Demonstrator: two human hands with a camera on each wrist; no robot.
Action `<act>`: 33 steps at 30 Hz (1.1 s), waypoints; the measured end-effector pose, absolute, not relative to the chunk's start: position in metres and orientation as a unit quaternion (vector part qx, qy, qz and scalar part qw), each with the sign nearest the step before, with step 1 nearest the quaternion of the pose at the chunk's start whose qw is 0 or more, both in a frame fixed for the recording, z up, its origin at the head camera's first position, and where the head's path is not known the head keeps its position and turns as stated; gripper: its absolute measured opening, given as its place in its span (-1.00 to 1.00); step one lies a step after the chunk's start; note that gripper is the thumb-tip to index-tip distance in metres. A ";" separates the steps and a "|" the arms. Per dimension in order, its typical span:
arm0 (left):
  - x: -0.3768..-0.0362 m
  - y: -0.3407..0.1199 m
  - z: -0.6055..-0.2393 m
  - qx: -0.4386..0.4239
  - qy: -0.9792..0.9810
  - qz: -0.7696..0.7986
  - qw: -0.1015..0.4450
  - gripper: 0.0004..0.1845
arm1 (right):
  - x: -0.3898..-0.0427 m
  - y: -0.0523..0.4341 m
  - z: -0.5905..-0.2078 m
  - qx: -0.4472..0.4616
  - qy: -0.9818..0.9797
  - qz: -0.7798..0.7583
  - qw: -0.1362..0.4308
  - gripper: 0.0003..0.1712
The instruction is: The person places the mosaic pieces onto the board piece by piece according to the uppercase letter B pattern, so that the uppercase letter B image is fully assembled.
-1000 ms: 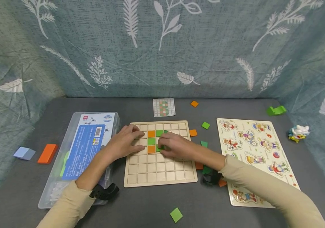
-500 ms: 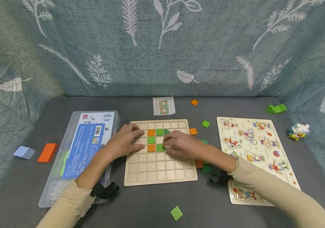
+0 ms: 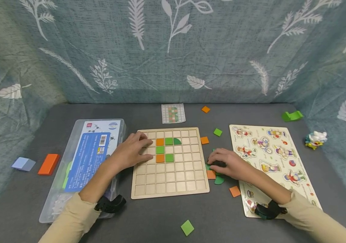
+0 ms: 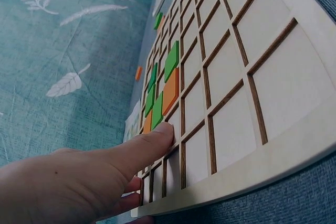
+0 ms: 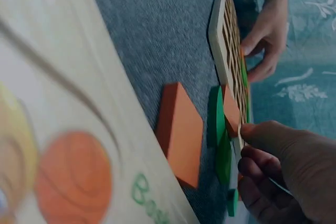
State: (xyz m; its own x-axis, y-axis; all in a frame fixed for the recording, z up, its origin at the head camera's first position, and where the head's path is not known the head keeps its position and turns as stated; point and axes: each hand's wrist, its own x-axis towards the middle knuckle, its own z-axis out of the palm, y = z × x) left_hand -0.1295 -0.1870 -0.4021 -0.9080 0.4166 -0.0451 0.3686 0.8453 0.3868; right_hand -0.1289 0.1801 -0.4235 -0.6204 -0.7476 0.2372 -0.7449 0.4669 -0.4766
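My left hand (image 3: 128,153) rests on the left side of a wooden grid board (image 3: 201,192), thumb and fingers spread and holding nothing. In the board's cells lie orange squares (image 3: 160,142), light green squares (image 3: 169,141) and one dark green rounded tile (image 3: 177,141). Beyond the board's right edge my right hand (image 3: 233,164) reaches down over a loose cluster of tiles, fingers bent with a gap to the thumb. Beside its fingertips are an orange tile (image 3: 211,174) and a dark green rounded tile (image 3: 219,180); other green pieces are partly hidden under the hand.
A pattern card (image 3: 173,113) lies behind the board. At left stand a clear plastic box (image 3: 80,126), an orange block (image 3: 49,164) and a blue block (image 3: 23,164). A picture puzzle board (image 3: 277,182) lies under the right forearm. Loose tiles (image 3: 187,227) are scattered around.
My right hand has left the middle of the grid board and moved right to the loose tiles, uncovering the dark green rounded tile in the board. The left hand has stayed in place.
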 end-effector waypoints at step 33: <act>-0.129 -0.188 -0.401 0.197 0.960 0.188 0.070 -0.46 | -0.127 0.158 -0.412 -0.416 0.881 -0.226 -0.011 -0.82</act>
